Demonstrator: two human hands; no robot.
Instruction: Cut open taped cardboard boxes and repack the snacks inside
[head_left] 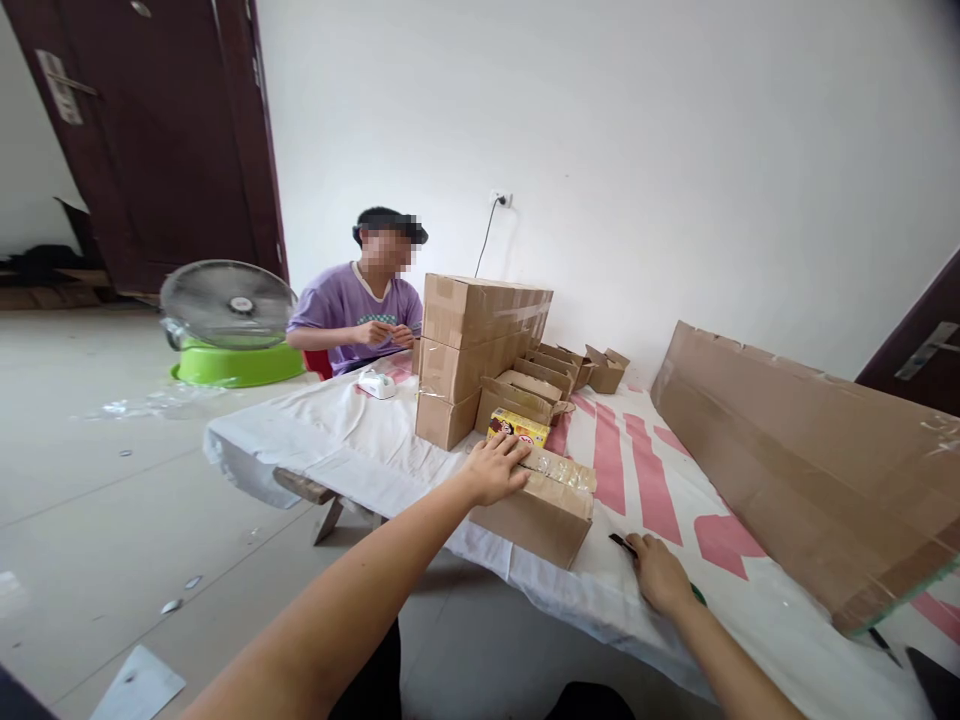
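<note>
My left hand [499, 468] lies flat with fingers spread on top of a long cardboard box [531, 518] at the table's near edge. Clear tape shines on this box's top flap. Just beyond my fingers, a yellow printed packet [519, 428] pokes up beside the box. To the right, my right hand [660, 572] is low over the table, its fingers closed around a slim black tool [622, 543] that looks like a box cutter. Most of that tool is hidden by the hand. Behind the wrist shows a bit of a green object [699, 595], its kind unclear.
Stacked taped cartons [450, 365] stand beyond my left hand, with several open boxes [555, 375] behind. A large cardboard sheet or carton [810, 460] fills the right. Across the table sits a person [352, 310] near a white device [376, 384]. A fan [229, 305] stands left.
</note>
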